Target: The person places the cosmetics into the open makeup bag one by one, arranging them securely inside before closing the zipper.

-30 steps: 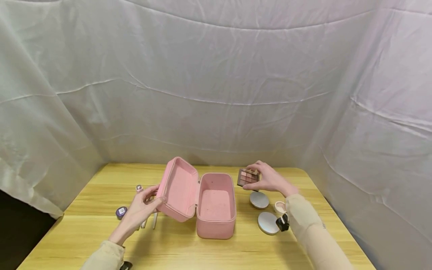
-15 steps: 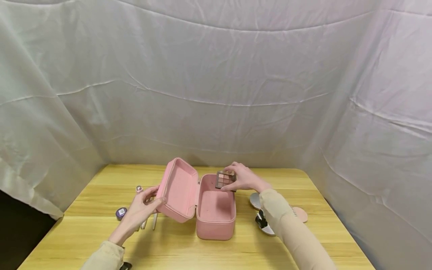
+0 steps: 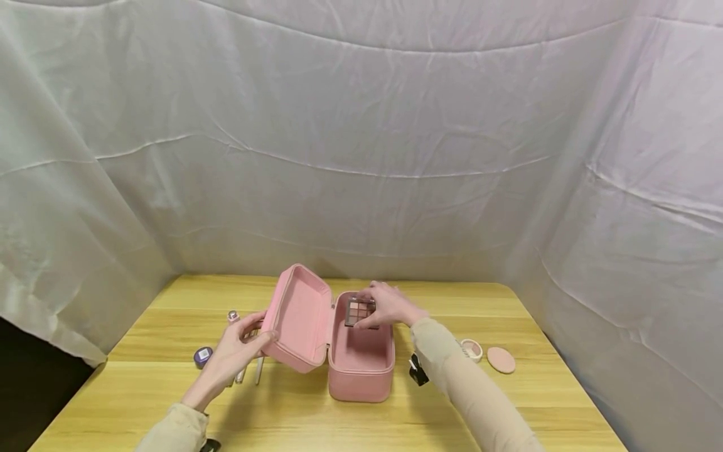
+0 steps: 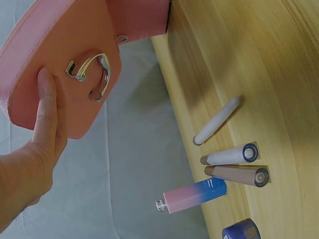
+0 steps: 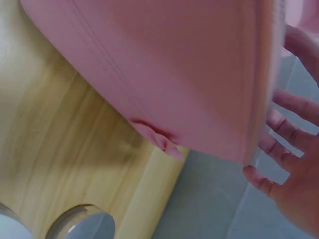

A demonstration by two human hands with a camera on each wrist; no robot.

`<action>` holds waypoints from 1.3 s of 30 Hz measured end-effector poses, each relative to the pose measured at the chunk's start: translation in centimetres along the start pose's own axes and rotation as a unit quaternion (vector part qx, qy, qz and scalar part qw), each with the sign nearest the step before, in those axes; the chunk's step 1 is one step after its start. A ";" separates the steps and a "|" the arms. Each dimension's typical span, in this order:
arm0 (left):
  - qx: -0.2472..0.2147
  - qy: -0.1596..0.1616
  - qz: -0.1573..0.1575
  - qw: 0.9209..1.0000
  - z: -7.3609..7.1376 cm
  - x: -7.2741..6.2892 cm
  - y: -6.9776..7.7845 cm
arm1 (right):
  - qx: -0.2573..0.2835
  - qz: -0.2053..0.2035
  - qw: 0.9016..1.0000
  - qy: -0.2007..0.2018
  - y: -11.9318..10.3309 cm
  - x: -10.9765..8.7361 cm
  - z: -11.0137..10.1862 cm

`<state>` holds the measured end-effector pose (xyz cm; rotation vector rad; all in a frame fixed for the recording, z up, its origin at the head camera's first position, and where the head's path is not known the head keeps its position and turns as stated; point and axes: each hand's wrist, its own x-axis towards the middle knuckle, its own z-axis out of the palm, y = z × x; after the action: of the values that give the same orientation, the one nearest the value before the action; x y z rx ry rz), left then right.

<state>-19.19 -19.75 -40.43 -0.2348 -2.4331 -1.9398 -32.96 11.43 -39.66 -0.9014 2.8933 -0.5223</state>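
A pink cosmetic case (image 3: 361, 384) stands unzipped on the table, its lid (image 3: 305, 317) tipped out to the left. My left hand (image 3: 233, 351) grips the lid's outer edge, thumb on the rim and fingers behind. In the left wrist view, fingers press the lid's outside near a carry handle (image 4: 105, 74). Inside the top of the case's back part, my right hand (image 3: 390, 306) pinches an eyeshadow palette (image 3: 359, 312), which is tilted with its pans facing me. In the right wrist view the case wall (image 5: 164, 64) hides the palette and part of the hand.
Left of the case lie a purple jar (image 3: 203, 356), a pink-and-blue tube (image 4: 194, 195) and several slim tubes (image 4: 237, 175). On the right are a small round pot (image 3: 471, 349) and a pink puff (image 3: 501, 360). Round silver compacts (image 5: 92, 226) show in the right wrist view.
My right hand has carried the eyeshadow palette leftward from beside the case, over its right rim, and slightly down into it. The left hand has kept its hold on the lid.
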 end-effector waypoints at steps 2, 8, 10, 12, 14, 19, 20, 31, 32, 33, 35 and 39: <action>0.000 0.002 0.000 1.000 0.0 0.0 0.0 | -0.001 0.004 1.000 0.002 -0.1 0.1 0.4; 0.002 0.005 0.001 1.000 0.0 0.0 -0.1 | -0.019 0.007 1.000 0.007 -0.3 0.5 1.1; 0.001 0.005 0.000 1.000 0.0 0.0 -0.1 | -0.024 0.006 1.000 0.007 -0.4 0.5 1.2; 0.000 0.005 0.000 1.000 0.0 0.0 -0.1 | -0.027 0.005 1.000 0.008 -0.5 0.6 1.3; 0.001 0.004 0.000 1.000 0.0 0.0 -0.1 | -0.030 0.003 1.000 0.008 -0.6 0.6 1.5; -0.002 0.000 0.001 1.000 0.0 -0.1 -0.1 | -0.033 0.002 0.999 0.009 -0.6 0.6 1.7; -0.003 0.000 0.001 1.000 0.0 -0.1 -0.1 | -0.030 0.004 0.999 0.010 -0.6 0.6 1.7; -0.005 -0.001 0.000 1.000 0.0 -0.1 -0.1 | -0.012 0.025 0.999 0.026 -0.6 0.5 1.6; -0.006 -0.002 0.000 1.000 0.0 -0.1 -0.1 | -0.011 0.025 0.999 0.025 -0.5 0.5 1.6; -0.006 -0.002 0.000 1.000 0.0 -0.1 -0.1 | -0.009 0.025 0.999 0.027 -0.5 0.5 1.5; -0.007 -0.002 -0.001 1.000 0.0 -0.1 -0.1 | -0.004 0.023 0.999 0.030 -0.5 0.4 1.5; -0.006 -0.002 -0.002 1.000 0.0 -0.1 -0.1 | 0.004 0.020 0.999 0.039 -0.4 0.2 1.4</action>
<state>-19.12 -19.76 -40.55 -0.2353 -2.4261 -1.9576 -32.68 10.55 -40.85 -0.8393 2.9705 -0.5772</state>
